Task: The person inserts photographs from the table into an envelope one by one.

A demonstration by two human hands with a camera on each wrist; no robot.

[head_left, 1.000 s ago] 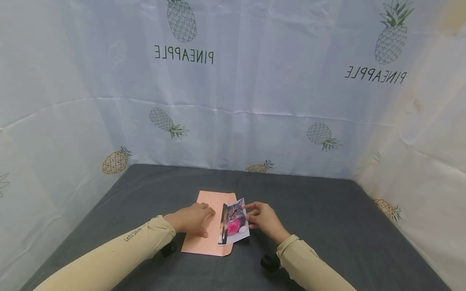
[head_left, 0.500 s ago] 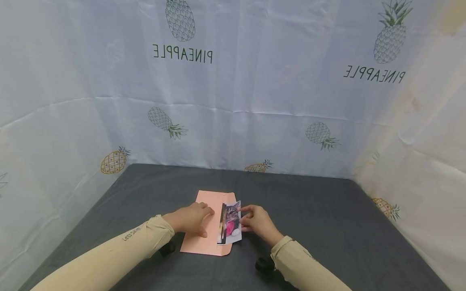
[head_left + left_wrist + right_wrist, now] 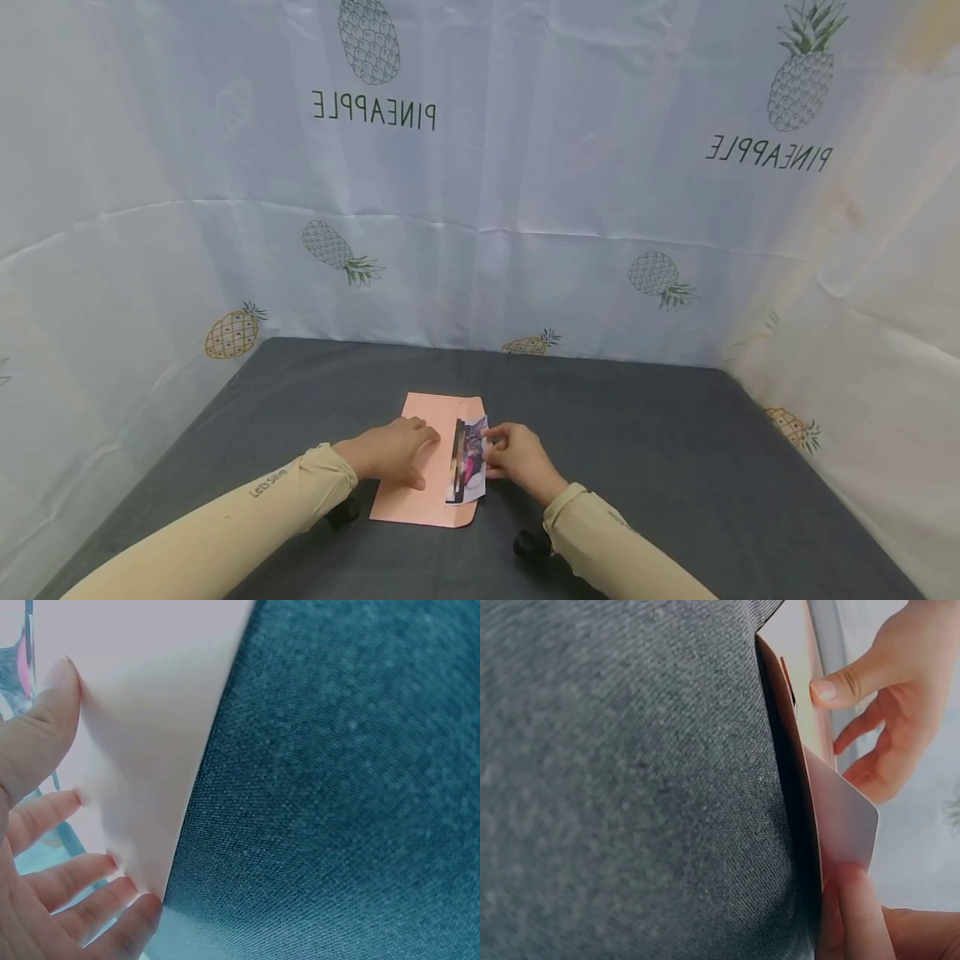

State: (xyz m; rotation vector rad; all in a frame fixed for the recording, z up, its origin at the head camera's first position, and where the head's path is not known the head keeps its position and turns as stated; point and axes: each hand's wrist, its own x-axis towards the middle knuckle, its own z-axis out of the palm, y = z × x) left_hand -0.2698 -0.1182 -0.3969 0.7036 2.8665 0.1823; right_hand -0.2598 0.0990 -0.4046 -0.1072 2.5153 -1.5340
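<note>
A salmon-pink envelope (image 3: 423, 408) lies on the dark table, its flap with rounded corners on the right side. My left hand (image 3: 393, 452) rests on the envelope with fingers spread; in the left wrist view its thumb and fingertips touch the paper. A cat photo (image 3: 468, 458) with a dark bar and a pink patch lies over the envelope's right part. My right hand (image 3: 522, 460) pinches the photo's right edge between thumb and fingers. In the right wrist view, a pale sheet (image 3: 844, 814) with a rounded corner slants up at my right fingers.
Dark cloth (image 3: 637, 467) covers the table around the envelope. A white curtain (image 3: 525, 167) printed with pineapples hangs behind the table and along both sides. Black wrist cameras are strapped under both beige sleeves (image 3: 225, 533).
My right hand has moved left, bringing the photo's right edge with it, so the photo shows narrower in the head view. My left hand has stayed on the envelope.
</note>
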